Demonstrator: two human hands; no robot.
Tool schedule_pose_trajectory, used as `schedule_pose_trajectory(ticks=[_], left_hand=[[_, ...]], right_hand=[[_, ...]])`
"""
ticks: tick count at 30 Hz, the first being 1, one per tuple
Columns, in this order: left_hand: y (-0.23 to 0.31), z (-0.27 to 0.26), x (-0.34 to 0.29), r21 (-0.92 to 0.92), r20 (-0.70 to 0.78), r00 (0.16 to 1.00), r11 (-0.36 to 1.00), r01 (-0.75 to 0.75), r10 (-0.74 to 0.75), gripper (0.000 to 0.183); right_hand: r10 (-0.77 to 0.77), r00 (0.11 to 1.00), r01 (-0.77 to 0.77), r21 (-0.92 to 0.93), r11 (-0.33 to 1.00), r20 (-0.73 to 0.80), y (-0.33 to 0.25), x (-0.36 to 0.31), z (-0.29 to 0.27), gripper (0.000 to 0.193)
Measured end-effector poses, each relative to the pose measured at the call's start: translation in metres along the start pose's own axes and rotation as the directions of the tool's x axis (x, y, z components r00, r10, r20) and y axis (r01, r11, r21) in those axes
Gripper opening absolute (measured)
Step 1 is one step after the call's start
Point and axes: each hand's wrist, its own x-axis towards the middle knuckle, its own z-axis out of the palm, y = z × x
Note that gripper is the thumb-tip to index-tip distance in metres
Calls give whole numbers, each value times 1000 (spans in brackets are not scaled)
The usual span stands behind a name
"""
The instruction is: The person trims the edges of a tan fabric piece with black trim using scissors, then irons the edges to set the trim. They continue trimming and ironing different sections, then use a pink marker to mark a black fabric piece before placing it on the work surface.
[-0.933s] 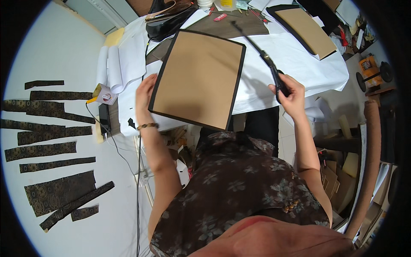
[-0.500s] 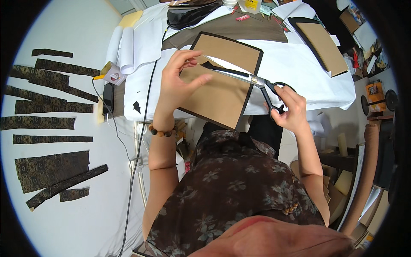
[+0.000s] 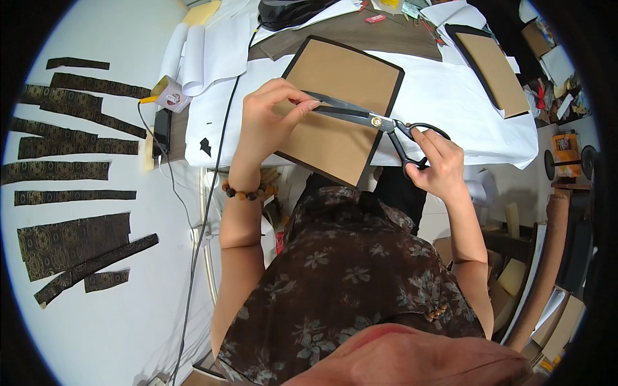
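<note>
My right hand (image 3: pixel 439 161) grips the black loop handles of a pair of large scissors (image 3: pixel 376 121), fingers and thumb through the loops. The blades are slightly parted and point left. At their tips, the thumb and forefinger of my left hand (image 3: pixel 270 122) are pressed together; what lies between them is hidden. Below the scissors, a brown board with black edging (image 3: pixel 351 67) rests at a slant on the white-covered table (image 3: pixel 476 122), its near corner jutting past the front edge. A small black scrap (image 3: pixel 205 147) lies on the table to the left.
Patterned dark fabric strips (image 3: pixel 64 170) hang on the white surface at left. A dark cable (image 3: pixel 224 122) crosses the table's left side, near white paper rolls (image 3: pixel 193 61) and a paper cup (image 3: pixel 172 93). Another black-edged brown board (image 3: pixel 492 71) lies at far right.
My left thumb and forefinger have closed together at the blade tips. The black scrap seen there before no longer shows. The blades have drawn slightly apart.
</note>
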Motion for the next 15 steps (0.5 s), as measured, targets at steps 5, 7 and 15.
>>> schedule_pose_trajectory(ticks=[5, 7, 15], left_hand=[[-10, -4, -11, 90, -234, 971, 996, -22, 43, 8], [-24, -12, -23, 133, -373, 927, 991, 20, 32, 8], [-144, -145, -128, 833, -332, 943, 458, 309, -32, 13]], right_hand=[[11, 999, -13, 60, 998, 40, -2, 4, 7, 51], [17, 998, -22, 86, 996, 53, -3, 5, 11, 50], [131, 990, -135, 101, 986, 48, 2, -10, 19, 45]])
